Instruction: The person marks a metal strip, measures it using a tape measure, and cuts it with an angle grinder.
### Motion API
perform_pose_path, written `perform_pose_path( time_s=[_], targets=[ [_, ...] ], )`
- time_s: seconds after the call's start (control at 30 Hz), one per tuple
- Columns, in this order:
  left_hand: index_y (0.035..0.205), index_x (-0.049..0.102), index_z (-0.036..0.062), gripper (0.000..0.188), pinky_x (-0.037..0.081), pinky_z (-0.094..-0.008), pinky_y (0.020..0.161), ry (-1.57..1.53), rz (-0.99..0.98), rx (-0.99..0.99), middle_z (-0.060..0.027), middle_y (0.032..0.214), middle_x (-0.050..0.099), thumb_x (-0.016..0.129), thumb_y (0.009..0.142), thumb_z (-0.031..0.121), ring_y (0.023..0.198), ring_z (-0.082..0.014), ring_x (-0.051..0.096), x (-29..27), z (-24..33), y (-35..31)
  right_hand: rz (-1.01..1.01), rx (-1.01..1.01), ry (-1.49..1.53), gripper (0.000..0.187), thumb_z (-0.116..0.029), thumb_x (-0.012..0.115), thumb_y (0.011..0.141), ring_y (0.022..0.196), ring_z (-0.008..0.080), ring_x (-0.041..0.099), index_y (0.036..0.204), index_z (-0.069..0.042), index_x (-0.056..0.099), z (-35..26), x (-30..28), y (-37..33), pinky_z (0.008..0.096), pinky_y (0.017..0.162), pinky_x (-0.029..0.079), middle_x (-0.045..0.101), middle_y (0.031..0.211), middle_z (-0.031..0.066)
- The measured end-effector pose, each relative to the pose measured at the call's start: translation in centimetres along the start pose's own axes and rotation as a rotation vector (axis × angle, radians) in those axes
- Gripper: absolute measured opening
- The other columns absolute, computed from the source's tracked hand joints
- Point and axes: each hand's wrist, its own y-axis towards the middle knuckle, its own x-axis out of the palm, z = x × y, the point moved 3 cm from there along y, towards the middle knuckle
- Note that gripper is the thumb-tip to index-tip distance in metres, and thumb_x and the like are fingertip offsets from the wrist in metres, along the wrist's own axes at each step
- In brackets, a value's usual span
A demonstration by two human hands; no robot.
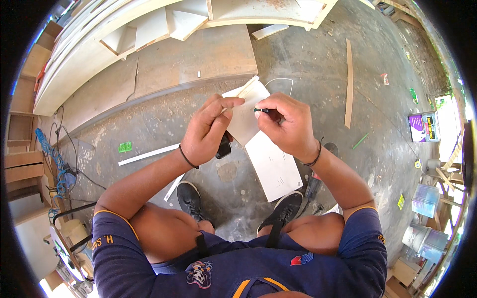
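My right hand (285,121) pinches a short dark pen-like stick (263,110) between thumb and fingertips; its exact kind is too small to tell. My left hand (209,126) hovers just left of it, index finger stretched and thumb apart, with the other fingers partly hidden. Below both hands lie a white board (274,166) with short pencil-like marks and another white board (241,123), partly covered by my hands. A pale wood strip (248,87) crosses the far board's top. A black object (224,149) shows beside my left hand; whether it is held cannot be made out.
Ahead stand a brown wooden platform (194,54) and a pale cabinet frame (154,27). White strips (149,155) lie left, near my shoes. On the right are a long brown strip (349,82), a green stick (360,141), a purple box (424,127) and a power tool (313,186).
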Motion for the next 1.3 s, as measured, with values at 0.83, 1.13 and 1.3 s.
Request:
perform_pose_path(
  time_s=[0.83,1.13,1.3],
  targets=[
    [0.114,0.055,0.0001,0.026,0.047,-0.0252,0.056,-0.030,0.021,0.007,-0.0080,0.090,0.048,0.038,0.096,0.007,0.063,-0.0119,0.056,0.25,0.09,0.11,0.023,-0.019,-0.020,0.013,-0.005,0.066,0.078,0.060,0.0150,0.058,0.089,0.000,0.063,-0.15,-0.21,0.36,0.0254,0.055,0.047,0.063,0.079,0.0095],
    [0.113,0.055,-0.0005,0.026,0.047,-0.0254,0.057,-0.017,0.025,0.016,-0.0079,0.089,0.048,0.037,0.095,0.006,0.063,-0.0125,0.056,0.25,0.32,0.05,0.014,0.034,-0.014,0.013,-0.005,0.066,0.077,0.059,0.0161,0.058,0.088,0.000,0.062,0.22,-0.08,0.34,0.0262,0.054,0.048,0.062,0.077,0.0100],
    [0.113,0.055,-0.0013,0.026,0.047,-0.0253,0.058,-0.015,0.029,-0.001,-0.0080,0.089,0.048,0.037,0.095,0.006,0.063,-0.0125,0.055,0.16,0.31,-0.05,0.002,0.038,-0.033,0.012,-0.006,0.066,0.077,0.058,0.0164,0.058,0.086,-0.001,0.062,0.33,-0.24,0.23,0.0269,0.054,0.047,0.062,0.076,0.0092]
  ],
)
